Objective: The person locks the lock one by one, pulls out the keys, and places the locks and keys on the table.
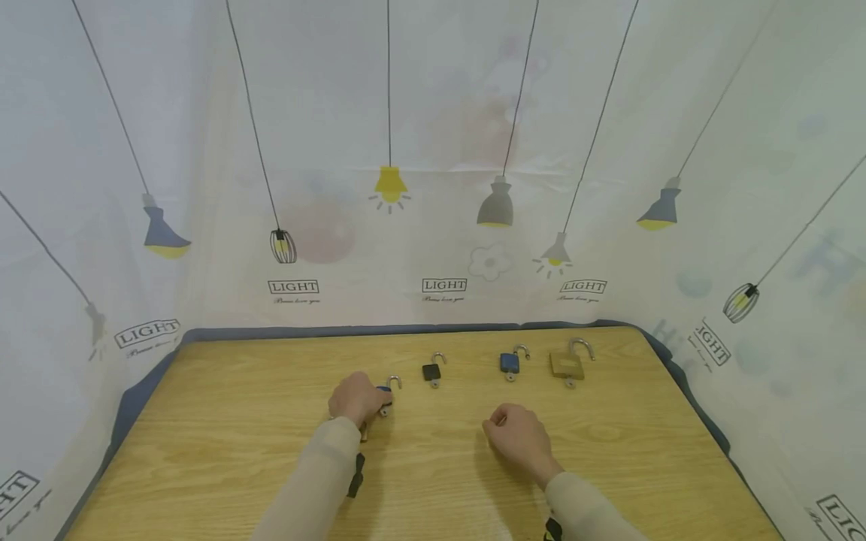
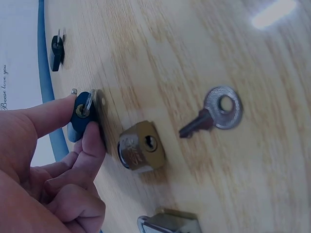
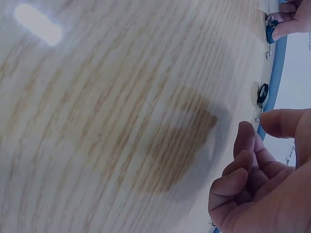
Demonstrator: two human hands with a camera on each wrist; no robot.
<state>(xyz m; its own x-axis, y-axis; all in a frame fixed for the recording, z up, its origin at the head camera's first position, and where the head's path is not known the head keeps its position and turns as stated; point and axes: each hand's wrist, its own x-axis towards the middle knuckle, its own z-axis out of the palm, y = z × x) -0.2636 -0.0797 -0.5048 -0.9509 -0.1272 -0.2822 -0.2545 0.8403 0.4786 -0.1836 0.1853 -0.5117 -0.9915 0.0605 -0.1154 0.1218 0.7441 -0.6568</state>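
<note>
Left grip (image 1: 353, 398) pinching 1 dark-blue padlock (image 2: 79, 120), silver key (image 2: 89, 102) inserted, shackle (image 1: 395, 379) unlatched, right grip (image 1: 519, 439) loosely curled

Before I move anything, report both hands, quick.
Left hand: closed, pinching a blue padlock by its body.
Right hand: open, fingers loosely curled, holding nothing.

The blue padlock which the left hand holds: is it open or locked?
Open: the head view shows the blue padlock with its shackle swung aside, one end free.
</note>
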